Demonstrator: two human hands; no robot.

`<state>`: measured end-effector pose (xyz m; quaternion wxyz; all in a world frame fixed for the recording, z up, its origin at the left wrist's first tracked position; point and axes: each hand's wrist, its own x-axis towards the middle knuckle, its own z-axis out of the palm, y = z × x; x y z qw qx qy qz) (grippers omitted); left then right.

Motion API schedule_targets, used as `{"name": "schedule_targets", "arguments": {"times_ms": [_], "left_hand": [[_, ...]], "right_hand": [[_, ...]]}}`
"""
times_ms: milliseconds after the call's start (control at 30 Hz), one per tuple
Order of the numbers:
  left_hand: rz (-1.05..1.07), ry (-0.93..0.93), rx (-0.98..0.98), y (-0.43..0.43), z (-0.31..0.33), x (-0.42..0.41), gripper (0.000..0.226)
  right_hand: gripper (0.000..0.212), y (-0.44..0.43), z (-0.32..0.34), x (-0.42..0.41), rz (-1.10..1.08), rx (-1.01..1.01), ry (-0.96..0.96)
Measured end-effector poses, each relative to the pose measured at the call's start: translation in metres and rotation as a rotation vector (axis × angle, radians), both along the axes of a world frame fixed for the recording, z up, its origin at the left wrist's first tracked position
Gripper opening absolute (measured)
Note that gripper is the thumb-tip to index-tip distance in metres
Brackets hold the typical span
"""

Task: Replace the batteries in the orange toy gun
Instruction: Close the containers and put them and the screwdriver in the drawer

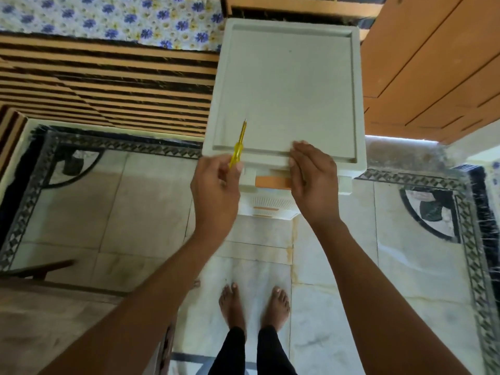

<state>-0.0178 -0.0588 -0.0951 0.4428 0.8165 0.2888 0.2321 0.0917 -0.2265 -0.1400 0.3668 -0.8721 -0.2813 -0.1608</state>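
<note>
Orange toy gun: I cannot locate it in this view, so its position, heading and long axis cannot be stated. Tool in hand: a yellow-handled screwdriver [238,143]. My left hand [216,185] grasps it, fingers curled round the near end of the handle. Its long axis runs from me toward the far side, leaning slightly right. The metal tip points away from me and sits over the near left part of the white plastic drawer unit [286,85]. My right hand [311,174] is released: fingers straight, resting on the unit's front rim, holding nothing. Just left of that hand, below the rim, is the orange drawer handle [272,182]. A lattice-front drawer [270,205] shows lower down. My bare feet [232,304] stand on the marble floor [351,239].
</note>
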Motion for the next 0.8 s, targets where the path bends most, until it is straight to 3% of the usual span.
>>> {"name": "schedule_targets", "arguments": {"times_ms": [167, 267, 633, 700, 800], "left_hand": [[0.080, 0.212, -0.179, -0.039, -0.053, -0.107, 0.010], [0.060, 0.366, -0.190, -0.043, -0.091, -0.122, 0.004], [-0.125, 0.673, 0.212, -0.006, -0.159, 0.031, 0.024], [-0.114, 0.660, 0.147, -0.003, -0.184, 0.049, 0.022], [-0.069, 0.550, -0.192, 0.017, -0.184, 0.093, 0.024]], "right_hand": [[0.030, 0.000, -0.011, -0.008, -0.025, -0.053, -0.059], [0.035, 0.003, -0.016, -0.013, -0.074, -0.101, -0.095], [0.039, 0.011, -0.027, -0.015, -0.157, -0.136, -0.222], [0.039, 0.011, -0.029, -0.015, -0.161, -0.127, -0.228], [0.039, 0.012, -0.031, -0.015, -0.163, -0.111, -0.231]]}}
